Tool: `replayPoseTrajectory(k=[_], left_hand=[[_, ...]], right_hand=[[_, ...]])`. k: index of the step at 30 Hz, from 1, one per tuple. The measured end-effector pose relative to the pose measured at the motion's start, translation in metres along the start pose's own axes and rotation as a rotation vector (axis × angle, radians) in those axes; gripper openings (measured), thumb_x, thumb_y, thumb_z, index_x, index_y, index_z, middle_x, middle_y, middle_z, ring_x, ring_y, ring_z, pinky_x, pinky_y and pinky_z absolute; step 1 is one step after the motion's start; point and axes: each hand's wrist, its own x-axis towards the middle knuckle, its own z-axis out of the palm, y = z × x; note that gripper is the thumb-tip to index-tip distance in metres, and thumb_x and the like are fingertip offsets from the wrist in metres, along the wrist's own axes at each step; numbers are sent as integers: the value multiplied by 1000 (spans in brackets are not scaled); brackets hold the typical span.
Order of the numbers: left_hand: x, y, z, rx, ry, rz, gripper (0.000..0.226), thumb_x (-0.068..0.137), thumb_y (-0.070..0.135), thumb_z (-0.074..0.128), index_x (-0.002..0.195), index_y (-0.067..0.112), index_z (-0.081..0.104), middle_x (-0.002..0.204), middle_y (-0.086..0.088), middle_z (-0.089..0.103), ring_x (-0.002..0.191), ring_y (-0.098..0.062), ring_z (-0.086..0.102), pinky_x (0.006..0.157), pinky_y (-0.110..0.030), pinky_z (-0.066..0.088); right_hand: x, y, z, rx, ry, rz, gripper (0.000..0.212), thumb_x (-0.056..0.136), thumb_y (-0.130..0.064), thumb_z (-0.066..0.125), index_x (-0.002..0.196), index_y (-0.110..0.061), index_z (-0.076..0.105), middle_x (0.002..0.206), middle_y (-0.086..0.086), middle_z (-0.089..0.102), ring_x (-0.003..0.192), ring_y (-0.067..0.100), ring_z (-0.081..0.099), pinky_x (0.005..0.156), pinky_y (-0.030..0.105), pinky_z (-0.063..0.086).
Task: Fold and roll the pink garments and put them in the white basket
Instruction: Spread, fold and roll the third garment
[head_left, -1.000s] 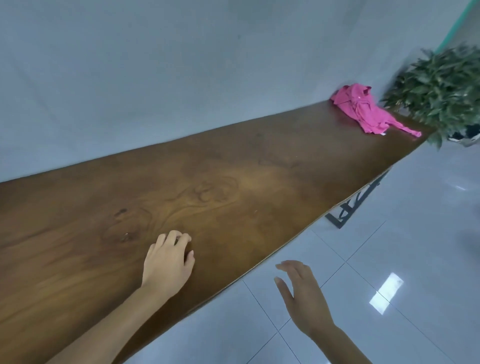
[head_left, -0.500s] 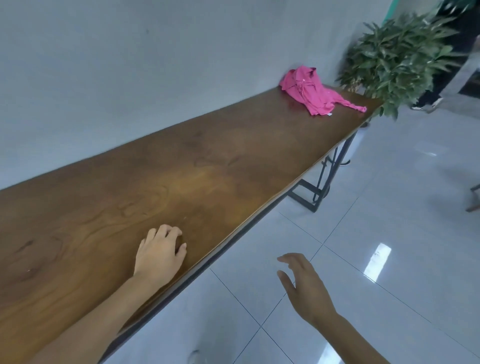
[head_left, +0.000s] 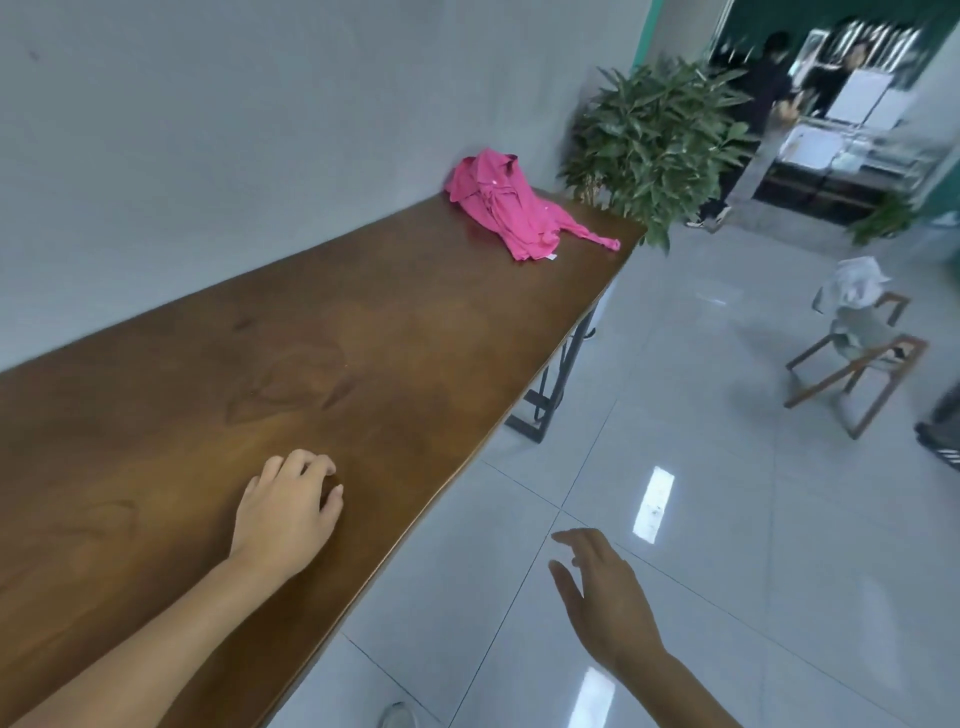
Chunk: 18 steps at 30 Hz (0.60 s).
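While the left hand (head_left: 288, 512) rests palm-down on the long wooden table (head_left: 389, 332), close to the long edge that faces the open room, its fingers are loosely bent with their tips on the wood and nothing inside them. The right hand (head_left: 605, 597) is off the table altogether, out past that same long edge and above the glossy tiled floor (head_left: 727, 519). Its fingers are fairly straight and spread apart, the thumb held out to the side, and it holds nothing.

The pink garment (head_left: 511, 208) lies crumpled at the far end of the table, its bulk near the corner that meets the grey wall (head_left: 208, 130). One twisted sleeve trails out toward the opposite far corner, and a small white label shows at the hem nearest the camera. It is well apart from both hands, with bare wood between.

A leafy green plant (head_left: 654, 140) stands just beyond the table's far end. A dark metal leg (head_left: 561, 374) shows beneath that end. Out on the floor to the right is a wood-framed chair (head_left: 862, 374) with a pale cloth (head_left: 852, 286) heaped on it. Blurred figures in dark clothes (head_left: 763, 93) are in the background.
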Motion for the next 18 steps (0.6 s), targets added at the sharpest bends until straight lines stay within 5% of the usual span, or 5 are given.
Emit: replayPoseTrajectory(k=[6, 18], left_hand=[[96, 11, 24, -53, 15, 6, 24, 92, 34, 67, 112, 21, 69, 116, 4, 61, 110, -24, 55, 85, -39, 52], [267, 59, 61, -100, -139, 2, 57, 99, 53, 49, 146, 19, 49, 160, -10, 36, 150, -30, 24, 117, -49, 32]], right_hand=[[76, 11, -26, -97, -24, 77, 66, 92, -71, 16, 132, -35, 55, 131, -22, 51, 94, 5, 63, 95, 31, 50], [205, 31, -78, -210, 5, 196, 63, 94, -67, 22, 135, -31, 54, 136, -12, 56, 101, 9, 65, 92, 27, 49]])
